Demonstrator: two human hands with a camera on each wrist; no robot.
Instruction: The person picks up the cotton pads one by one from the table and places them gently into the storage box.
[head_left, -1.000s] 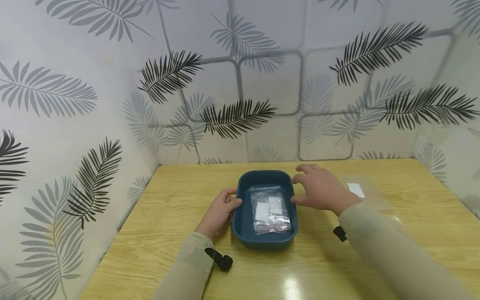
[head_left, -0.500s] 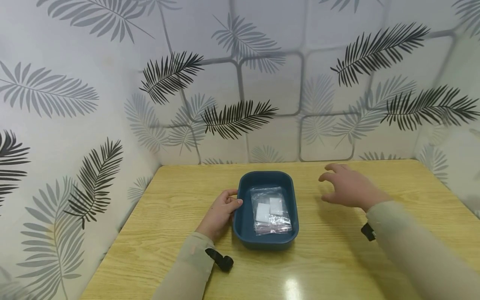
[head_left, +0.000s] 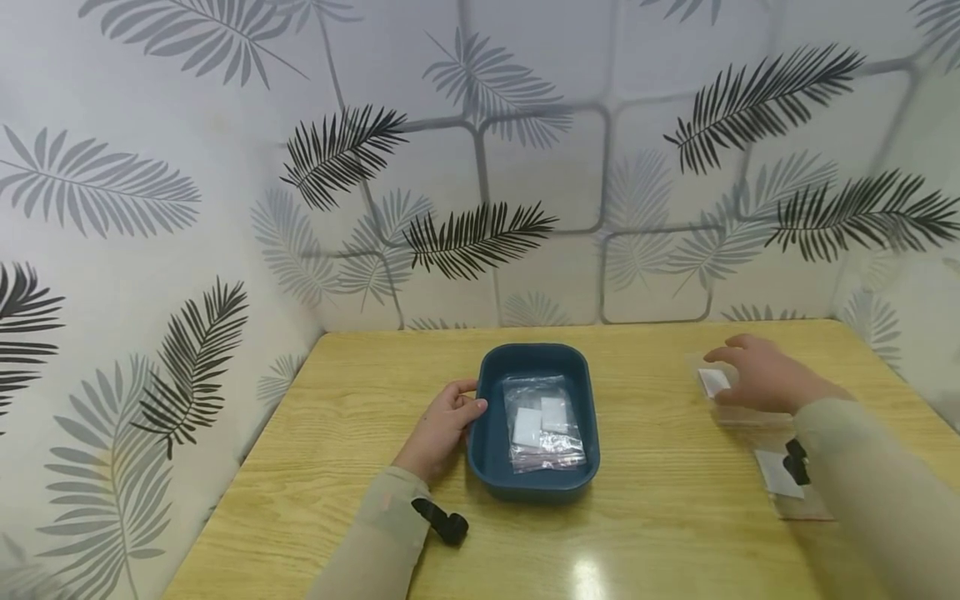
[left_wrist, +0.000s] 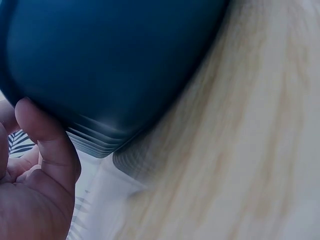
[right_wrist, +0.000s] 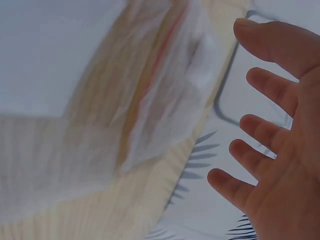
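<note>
Nearest, to the right of the bin, one clear bag (head_left: 782, 477) with a white piece inside lies flat on the desk (head_left: 360, 375). Its film should be light, limp and slippery; the reddish strip along its near edge is probably the stiffest part and the best place to pinch.

The blue bin (head_left: 532, 493) looks like firm moulded plastic, light and hard to damage, though smooth enough to slide if pushed. The left hand (head_left: 444, 425) pinches its left wall, thumb at the rim, a sound place to steady it. Inside the bin, clear plastic packaging (head_left: 546, 423) with two white pieces lies flat.

Farther right of the bin, the right hand (head_left: 765, 379) hangs over the bags, its fingers spread apart and holding nothing. A far bag (head_left: 712, 383) lies partly under it; lifting a loose edge seems easier than gripping the flat middle. Behind the bin stands the leaf-patterned wall (head_left: 540, 183).
</note>
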